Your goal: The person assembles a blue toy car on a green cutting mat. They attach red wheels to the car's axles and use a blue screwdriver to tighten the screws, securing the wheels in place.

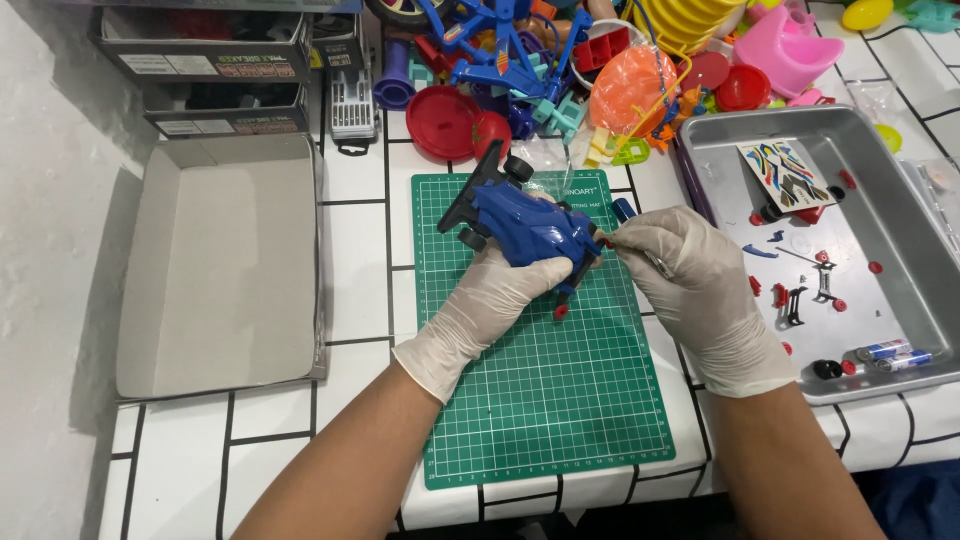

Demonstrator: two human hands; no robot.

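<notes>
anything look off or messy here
Nothing looks broken or spilled. The blue toy car is tilted in the left hand while the right hand works at its end. Small loose parts lie scattered in the metal tray, and toys are heaped behind the green mat.

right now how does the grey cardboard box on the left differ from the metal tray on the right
The grey cardboard box is matte card with an open interior, nothing showing inside; the metal tray is shiny and holds small red and black parts, a sticker sheet and two batteries. The box sits left of the green cutting mat, the tray right of it. Both are shallow, rectangular and open-topped on the tiled table.
</notes>
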